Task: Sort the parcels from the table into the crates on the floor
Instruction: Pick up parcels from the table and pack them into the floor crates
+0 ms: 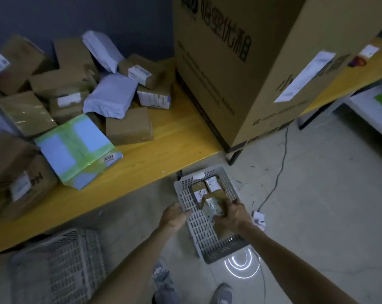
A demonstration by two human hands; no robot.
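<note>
Small brown parcel [210, 204], white label face up, grasped from the near side by the right hand [235, 216], fingers curled round its near end. It is low inside the white slatted crate [204, 240] on the floor and sits tilted. Its long axis seems to run along the crate's length, pointing away from the grip, though blur leaves this uncertain. Just beyond the grip are two more labelled parcels [199, 190], side by side at the crate's far end. The crate floor nearer than the grip is bare. To the left of the grip the left hand [173, 216] is at the crate's left rim, fingers bent. Whether it grasps the rim cannot be told. Farther left and above, the yellow table [155, 150] edge overhangs, carrying a heap of boxes and grey mailers [111, 95] and a tall carton [240, 62]. A second crate [76, 262] sits under the table. A cable [278, 172] lies on the open floor to the right.
</note>
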